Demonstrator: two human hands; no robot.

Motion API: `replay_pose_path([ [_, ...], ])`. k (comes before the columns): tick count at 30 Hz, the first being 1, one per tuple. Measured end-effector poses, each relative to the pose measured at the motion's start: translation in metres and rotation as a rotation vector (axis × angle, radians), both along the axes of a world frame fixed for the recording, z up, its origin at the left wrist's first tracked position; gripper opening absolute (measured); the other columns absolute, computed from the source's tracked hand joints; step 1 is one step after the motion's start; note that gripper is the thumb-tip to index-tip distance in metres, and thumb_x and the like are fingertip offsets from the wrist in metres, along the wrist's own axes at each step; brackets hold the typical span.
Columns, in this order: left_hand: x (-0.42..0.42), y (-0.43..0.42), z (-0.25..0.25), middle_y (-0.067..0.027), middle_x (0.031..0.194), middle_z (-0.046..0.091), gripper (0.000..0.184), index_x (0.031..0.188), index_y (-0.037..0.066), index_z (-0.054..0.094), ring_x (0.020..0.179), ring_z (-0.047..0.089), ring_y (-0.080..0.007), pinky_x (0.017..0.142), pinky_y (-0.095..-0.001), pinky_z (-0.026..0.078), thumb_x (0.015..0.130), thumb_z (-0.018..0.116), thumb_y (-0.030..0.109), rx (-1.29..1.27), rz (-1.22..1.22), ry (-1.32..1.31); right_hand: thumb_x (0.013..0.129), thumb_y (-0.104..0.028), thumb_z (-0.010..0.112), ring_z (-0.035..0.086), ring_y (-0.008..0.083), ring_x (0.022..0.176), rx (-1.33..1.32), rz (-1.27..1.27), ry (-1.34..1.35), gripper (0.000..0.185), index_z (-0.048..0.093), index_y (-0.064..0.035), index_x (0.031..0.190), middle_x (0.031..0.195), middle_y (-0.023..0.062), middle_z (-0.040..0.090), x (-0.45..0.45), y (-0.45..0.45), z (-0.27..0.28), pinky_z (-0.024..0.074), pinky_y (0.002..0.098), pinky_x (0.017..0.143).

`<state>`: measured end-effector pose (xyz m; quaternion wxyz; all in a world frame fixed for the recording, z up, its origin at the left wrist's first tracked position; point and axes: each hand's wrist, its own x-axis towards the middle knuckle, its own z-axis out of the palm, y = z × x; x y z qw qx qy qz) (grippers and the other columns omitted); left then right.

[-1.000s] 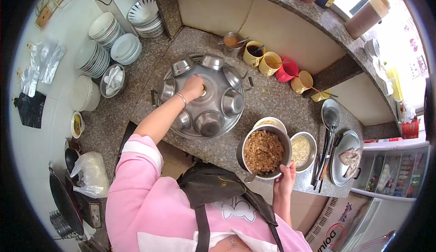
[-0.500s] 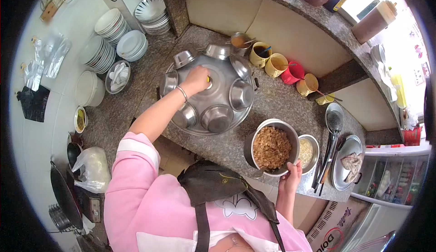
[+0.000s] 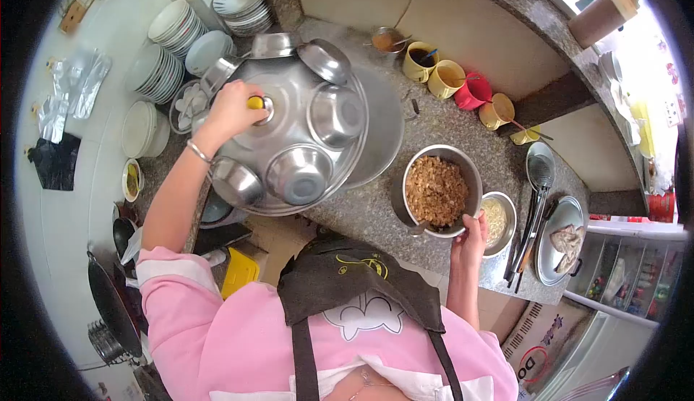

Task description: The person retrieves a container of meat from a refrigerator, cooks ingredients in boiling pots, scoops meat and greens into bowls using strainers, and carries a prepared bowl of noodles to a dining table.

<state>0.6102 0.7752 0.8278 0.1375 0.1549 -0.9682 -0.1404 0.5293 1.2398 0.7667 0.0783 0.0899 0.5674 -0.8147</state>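
My left hand [image 3: 235, 112] is closed around the yellow knob [image 3: 255, 102] of a large round metal lid [image 3: 283, 135]. Several upturned steel bowls [image 3: 300, 174] sit in a ring on that lid. The lid is raised and shifted left, baring part of a wide metal pan [image 3: 383, 130] beneath; the pan's contents are mostly hidden. My right hand [image 3: 473, 236] grips the rim of a deep steel pot [image 3: 468, 172] holding brown chopped filling [image 3: 436, 193]. A spoon handle [image 3: 418, 229] leans over the pot's near edge. Beside it stands a steel bowl [image 3: 512, 216] with pale shreds.
Yellow and red cups [image 3: 473, 91] of sauces line the back wall. A strainer [image 3: 541, 172] and an oval tray [image 3: 553, 267] with a cloth lie at right. Stacked plates [image 3: 157, 75] stand at left, near a dish [image 3: 131, 179]. A stone shelf [image 3: 506, 21] overhangs the counter.
My left hand has lifted the lid with its bowls and carried it left, uncovering part of the pan. My right hand remains on the pot's rim.
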Motion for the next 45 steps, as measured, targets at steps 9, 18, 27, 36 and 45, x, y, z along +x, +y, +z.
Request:
replay_pose_path([
  [9,0.131,-0.026,-0.035,-0.0176,0.085,0.058,0.033,0.090,0.005,0.067,0.079,0.059,-0.0330,0.073,-0.0391,0.047,0.061,0.073,0.020,0.072,0.277,-0.063,0.079,-0.002,0.054,0.044,0.0009,0.049,-0.036,0.166,0.076,0.016,0.047,-0.0157,0.082,0.076,-0.0062,0.056,-0.009,-0.028,-0.029,0.0271,0.0164,0.039],
  [18,0.249,-0.020,-0.088,-0.0200,0.087,0.058,0.030,0.086,0.007,0.067,0.082,0.059,-0.0354,0.076,-0.0409,0.048,0.060,0.071,0.022,0.157,0.488,-0.086,0.077,-0.001,0.053,0.055,0.0073,0.078,0.055,0.263,0.076,0.018,0.052,-0.0120,0.091,0.090,-0.0017,0.057,0.015,-0.065,-0.024,0.0433,0.0212,0.062],
  [27,0.302,-0.019,-0.165,-0.0189,0.085,0.062,0.027,0.083,0.004,0.067,0.085,0.059,-0.0342,0.078,-0.0417,0.048,0.061,0.068,0.021,0.152,0.560,-0.045,0.076,-0.003,0.056,0.041,0.0020,0.052,0.019,0.270,0.122,0.018,0.050,-0.0153,0.087,0.077,-0.0073,0.053,0.045,-0.084,-0.043,0.0294,0.0152,0.044],
  [36,0.300,-0.076,-0.265,-0.0197,0.091,0.064,0.031,0.085,0.006,0.069,0.082,0.062,-0.0320,0.075,-0.0419,0.048,0.074,0.062,0.034,0.219,0.625,-0.155,0.078,-0.008,0.058,0.043,0.0042,0.060,0.074,0.194,0.049,0.017,0.048,-0.0200,0.083,0.071,-0.0079,0.047,0.090,-0.089,-0.061,0.0326,0.0220,0.049],
  [45,0.332,-0.118,-0.310,-0.0189,0.079,0.063,0.028,0.090,-0.001,0.064,0.073,0.061,-0.0329,0.068,-0.0409,0.047,0.070,0.069,0.018,0.167,0.228,-0.033,0.079,-0.004,0.058,0.043,0.0038,0.045,-0.183,0.093,0.085,0.021,0.040,-0.0126,0.076,0.061,-0.0053,0.044,0.196,0.003,-0.088,0.0347,0.0176,0.038],
])
